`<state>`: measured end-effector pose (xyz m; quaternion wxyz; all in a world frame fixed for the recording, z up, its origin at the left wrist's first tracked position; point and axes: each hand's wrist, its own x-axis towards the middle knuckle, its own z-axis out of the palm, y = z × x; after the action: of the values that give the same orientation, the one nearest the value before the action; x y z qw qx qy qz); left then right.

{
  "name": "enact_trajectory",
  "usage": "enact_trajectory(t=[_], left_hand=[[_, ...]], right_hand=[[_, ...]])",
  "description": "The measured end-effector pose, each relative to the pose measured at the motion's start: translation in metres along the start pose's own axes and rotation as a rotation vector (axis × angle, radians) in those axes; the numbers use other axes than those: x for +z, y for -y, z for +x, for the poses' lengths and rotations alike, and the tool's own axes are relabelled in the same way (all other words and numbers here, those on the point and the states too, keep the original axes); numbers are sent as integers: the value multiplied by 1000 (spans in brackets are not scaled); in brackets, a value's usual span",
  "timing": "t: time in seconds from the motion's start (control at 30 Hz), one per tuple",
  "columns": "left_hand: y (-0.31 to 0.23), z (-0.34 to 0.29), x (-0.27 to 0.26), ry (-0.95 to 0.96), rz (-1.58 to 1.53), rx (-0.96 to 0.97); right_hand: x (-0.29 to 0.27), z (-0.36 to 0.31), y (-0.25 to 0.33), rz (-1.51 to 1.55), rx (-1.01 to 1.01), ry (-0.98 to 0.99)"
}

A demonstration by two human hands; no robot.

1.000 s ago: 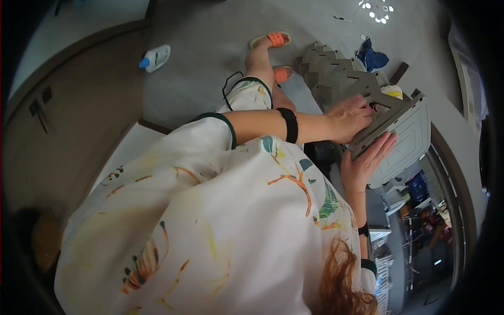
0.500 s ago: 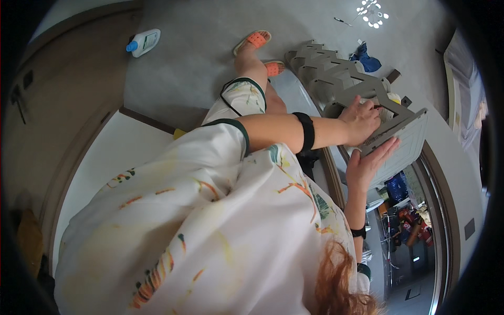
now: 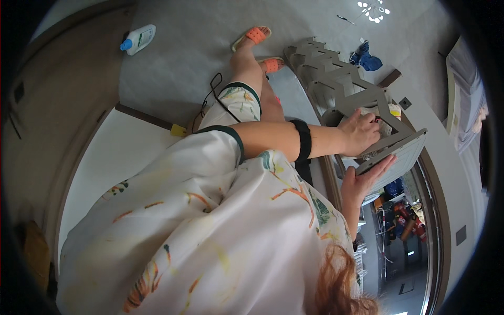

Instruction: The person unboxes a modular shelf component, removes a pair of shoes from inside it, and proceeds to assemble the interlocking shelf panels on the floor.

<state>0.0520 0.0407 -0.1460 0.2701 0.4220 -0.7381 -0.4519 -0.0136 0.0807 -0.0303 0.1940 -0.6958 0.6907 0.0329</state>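
The left hand (image 3: 360,133) is at the rack (image 3: 363,98), grip unclear. The right hand (image 3: 362,181), thumb apart, lies along the flap (image 3: 403,157): likely light, stiff, best held by its edge.

Left hand (image 3: 359,134): at the opening of the grey plastic storage rack with zigzag edges (image 3: 374,96). Right hand (image 3: 365,181): fingers extended against the flat grey plastic panel (image 3: 405,156). White bottle with blue cap (image 3: 140,40): lying on the smooth grey floor (image 3: 176,65).
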Motion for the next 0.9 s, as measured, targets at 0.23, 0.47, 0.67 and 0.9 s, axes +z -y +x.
enact_trajectory(t=[0.23, 0.47, 0.67, 0.9], left_hand=[[-2, -1, -1, -5, -21, -27], [-7, -2, 1, 17, -12, -34], [-7, -1, 3, -2, -31, -49], [-11, -3, -1, -6, 78, -57]], right_hand=[[7, -2, -1, -15, -43, -50], [1, -3, 4, 38, 58, -27], [6, -1, 0, 47, -7, -79], [15, 1, -1, 29, 28, -92]])
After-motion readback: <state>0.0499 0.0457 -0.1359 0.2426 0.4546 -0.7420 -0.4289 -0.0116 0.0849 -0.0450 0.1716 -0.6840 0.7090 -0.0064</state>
